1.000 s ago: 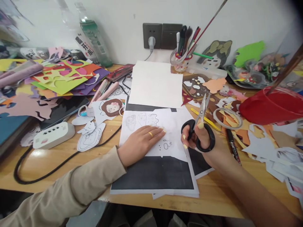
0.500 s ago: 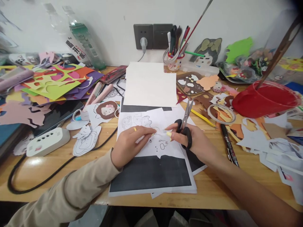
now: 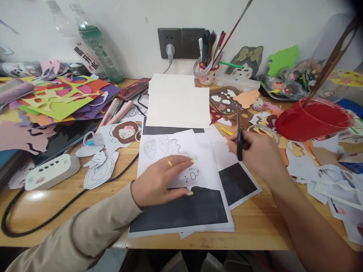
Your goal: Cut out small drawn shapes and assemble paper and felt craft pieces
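— Where were the scissors?
— In the right hand, fingers curled tight around the black handles, blades up. The left hand lay flat and open on the drawing paper, just beside.
— And the desk?
— A wooden table by a white wall, covered in colored scraps. The blades were blurry.

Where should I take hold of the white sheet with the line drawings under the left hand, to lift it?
Probably by its bare right edge, coming from the right. The sheet with line drawings lies flat on black printed paper, and the left hand presses its lower left part, so that side is covered. The right hand holds the scissors nearby.
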The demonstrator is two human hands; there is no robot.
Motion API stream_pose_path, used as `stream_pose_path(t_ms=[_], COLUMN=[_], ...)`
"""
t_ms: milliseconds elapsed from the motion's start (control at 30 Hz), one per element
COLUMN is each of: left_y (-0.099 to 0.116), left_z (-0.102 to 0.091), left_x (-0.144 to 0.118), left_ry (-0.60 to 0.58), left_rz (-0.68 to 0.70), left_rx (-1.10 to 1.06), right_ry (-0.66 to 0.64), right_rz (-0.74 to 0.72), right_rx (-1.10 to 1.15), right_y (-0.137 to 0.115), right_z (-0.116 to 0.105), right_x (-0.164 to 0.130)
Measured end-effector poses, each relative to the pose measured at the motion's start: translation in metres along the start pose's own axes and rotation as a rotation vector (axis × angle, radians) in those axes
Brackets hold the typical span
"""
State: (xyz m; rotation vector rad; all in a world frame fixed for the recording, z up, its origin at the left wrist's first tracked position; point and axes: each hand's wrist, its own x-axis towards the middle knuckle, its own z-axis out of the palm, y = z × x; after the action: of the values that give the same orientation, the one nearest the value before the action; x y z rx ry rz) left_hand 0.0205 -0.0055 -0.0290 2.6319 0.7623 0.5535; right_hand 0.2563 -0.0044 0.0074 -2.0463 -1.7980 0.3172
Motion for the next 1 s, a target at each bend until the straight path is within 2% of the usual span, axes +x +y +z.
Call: stream_pose_path(t_ms=[67,167,333,467,667,733,900,1000], left_y=[0.001,0.002,0.001,0.004,0.006,0.008,0.017,0.019], left_z=[0.005,0.012,0.012,0.012,0.014,0.013,0.012,0.014], left_x=[-0.001,-0.001,-0.003,-0.002,-0.002,-0.003,-0.002,0.0], left_ry=[-0.109,-0.173,-0.127,-0.109,-0.072,-0.085,-0.145,-0.15], left_rz=[0.087,0.119,0.185,0.164,0.182,0.147,-0.089,-0.173], left_rx=[0.083,0.207,0.309,0.285,0.342,0.299,0.236,0.229], right_ry=[0.093,0.064,0.057,-0.005,-0.062,-0.064,-0.092,-0.104], right_rz=[0.05,0.15,0.109,0.058,0.021,0.012,-0.042,-0.049], right_rx=[-0.3,-0.501,-0.43,-0.284,-0.199,-0.181,-0.141,-0.149], right_y=[0.01,0.019,0.015,0.011,0.008,0.006,0.001,-0.002], right_z=[-0.006,-0.011,-0.013,-0.006,0.002,0.002,0.002,0.003], right_x=[0.008,0.014,0.014,0.011,0.007,0.005,0.002,0.001])
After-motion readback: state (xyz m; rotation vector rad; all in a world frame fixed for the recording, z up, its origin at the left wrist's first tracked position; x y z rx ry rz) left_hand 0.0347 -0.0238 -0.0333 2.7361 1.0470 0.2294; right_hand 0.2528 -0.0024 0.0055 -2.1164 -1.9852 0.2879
